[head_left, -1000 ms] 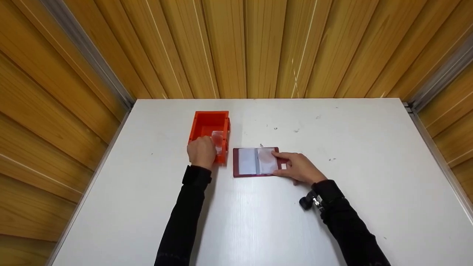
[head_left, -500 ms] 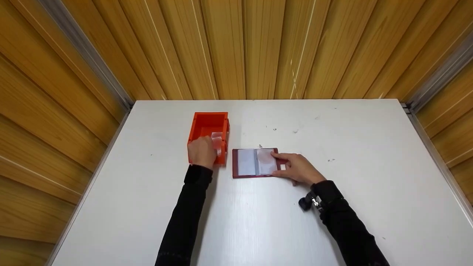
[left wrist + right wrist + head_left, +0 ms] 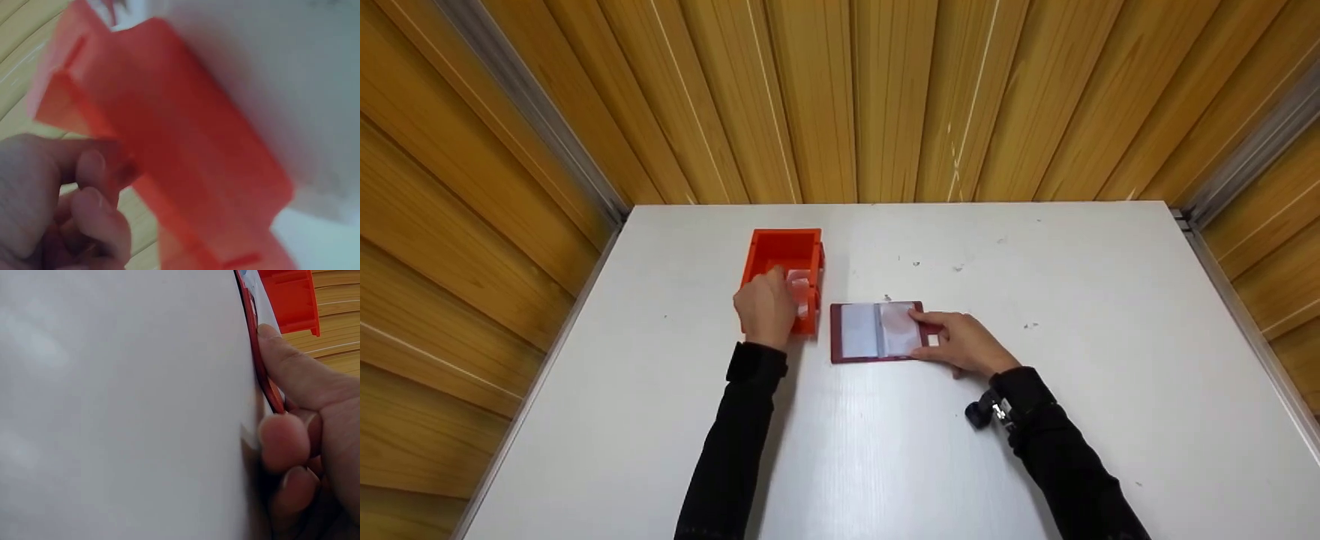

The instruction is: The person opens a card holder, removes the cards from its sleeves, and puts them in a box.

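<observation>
An orange bin stands left of centre on the table, with pale, see-through pieces inside along its right wall. My left hand reaches over the bin's near end with its fingers bent. In the left wrist view the fingertips are at the rim of the orange bin; whether they pinch anything cannot be made out. To the right, a maroon card holder lies spread on the table, showing clear sleeves. My right hand grips its right edge, the thumb on the inner side.
The white table runs up to ribbed wooden panels at the back. A similar panel wall rises along the left. A small black camera sticks out from the right wrist.
My left hand has risen slightly within the bin and shifted a little to the left. The right hand and the card holder stay in place.
</observation>
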`<action>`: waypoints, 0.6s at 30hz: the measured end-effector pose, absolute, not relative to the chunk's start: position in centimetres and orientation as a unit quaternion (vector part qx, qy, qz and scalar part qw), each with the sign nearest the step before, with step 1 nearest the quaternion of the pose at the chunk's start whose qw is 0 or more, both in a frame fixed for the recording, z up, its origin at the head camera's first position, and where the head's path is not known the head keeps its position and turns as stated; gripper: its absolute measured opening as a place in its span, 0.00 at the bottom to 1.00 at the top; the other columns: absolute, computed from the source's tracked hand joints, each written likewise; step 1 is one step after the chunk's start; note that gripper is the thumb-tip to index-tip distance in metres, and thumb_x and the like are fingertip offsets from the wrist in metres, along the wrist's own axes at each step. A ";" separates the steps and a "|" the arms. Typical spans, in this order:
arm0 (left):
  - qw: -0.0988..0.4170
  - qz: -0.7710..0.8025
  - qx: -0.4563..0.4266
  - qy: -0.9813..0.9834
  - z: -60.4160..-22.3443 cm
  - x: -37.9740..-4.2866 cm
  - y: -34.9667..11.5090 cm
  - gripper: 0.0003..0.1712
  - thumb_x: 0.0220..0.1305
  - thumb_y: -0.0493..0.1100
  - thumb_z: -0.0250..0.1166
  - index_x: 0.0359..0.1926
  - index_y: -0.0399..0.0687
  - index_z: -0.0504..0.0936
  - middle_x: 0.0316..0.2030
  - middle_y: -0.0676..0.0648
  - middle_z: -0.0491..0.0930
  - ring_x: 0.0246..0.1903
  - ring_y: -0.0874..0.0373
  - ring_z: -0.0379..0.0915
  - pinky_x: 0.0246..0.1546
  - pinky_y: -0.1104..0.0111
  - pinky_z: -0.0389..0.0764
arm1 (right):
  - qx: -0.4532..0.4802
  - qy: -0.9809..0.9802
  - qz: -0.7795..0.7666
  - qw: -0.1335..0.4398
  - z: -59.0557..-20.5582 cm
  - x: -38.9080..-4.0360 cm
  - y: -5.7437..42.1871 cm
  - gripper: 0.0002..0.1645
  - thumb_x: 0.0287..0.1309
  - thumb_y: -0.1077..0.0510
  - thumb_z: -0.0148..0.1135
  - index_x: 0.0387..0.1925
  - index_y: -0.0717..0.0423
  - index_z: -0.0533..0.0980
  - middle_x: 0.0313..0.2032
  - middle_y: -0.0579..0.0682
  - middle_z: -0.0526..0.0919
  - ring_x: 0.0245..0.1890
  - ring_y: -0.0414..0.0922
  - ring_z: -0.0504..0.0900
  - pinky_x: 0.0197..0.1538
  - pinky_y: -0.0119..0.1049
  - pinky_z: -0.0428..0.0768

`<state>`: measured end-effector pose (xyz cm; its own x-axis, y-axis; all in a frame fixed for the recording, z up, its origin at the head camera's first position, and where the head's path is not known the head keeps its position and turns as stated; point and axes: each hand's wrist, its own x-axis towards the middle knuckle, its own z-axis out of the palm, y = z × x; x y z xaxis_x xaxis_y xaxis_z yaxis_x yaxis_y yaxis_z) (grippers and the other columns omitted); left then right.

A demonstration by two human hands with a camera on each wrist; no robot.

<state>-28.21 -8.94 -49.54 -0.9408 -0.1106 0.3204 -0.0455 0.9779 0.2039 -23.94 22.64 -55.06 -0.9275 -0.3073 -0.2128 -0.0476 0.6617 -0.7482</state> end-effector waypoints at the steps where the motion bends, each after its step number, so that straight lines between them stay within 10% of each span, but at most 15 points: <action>1: 0.183 -0.105 0.039 -0.977 -49.2 -28.0 -8.8 0.13 0.69 0.46 0.69 0.44 0.40 0.87 0.16 0.43 0.79 0.17 0.49 0.77 0.28 0.58 0.86 | -0.099 0.897 -0.399 0.164 -55.1 -23.9 22.7 0.47 0.55 0.43 0.79 0.74 0.37 0.70 0.17 0.44 0.70 0.07 0.40 0.71 0.15 0.37 0.75; 8: 0.272 -0.170 -0.061 -0.945 -48.1 -25.9 -6.3 0.13 0.69 0.50 0.69 0.46 0.47 0.88 0.16 0.47 0.78 0.13 0.55 0.69 0.24 0.65 0.81 | -0.095 0.895 -0.402 0.167 -55.1 -23.9 22.7 0.47 0.54 0.43 0.79 0.74 0.37 0.70 0.18 0.44 0.70 0.07 0.40 0.70 0.15 0.37 0.76; 18: 0.053 -0.116 -0.248 -0.960 -51.4 -23.5 -3.1 0.19 0.62 0.51 0.76 0.54 0.56 0.90 0.40 0.50 0.88 0.36 0.56 0.83 0.37 0.66 0.84 | -0.103 0.895 -0.401 0.165 -55.0 -23.8 22.7 0.45 0.55 0.43 0.78 0.74 0.36 0.70 0.17 0.44 0.71 0.07 0.40 0.70 0.15 0.39 0.77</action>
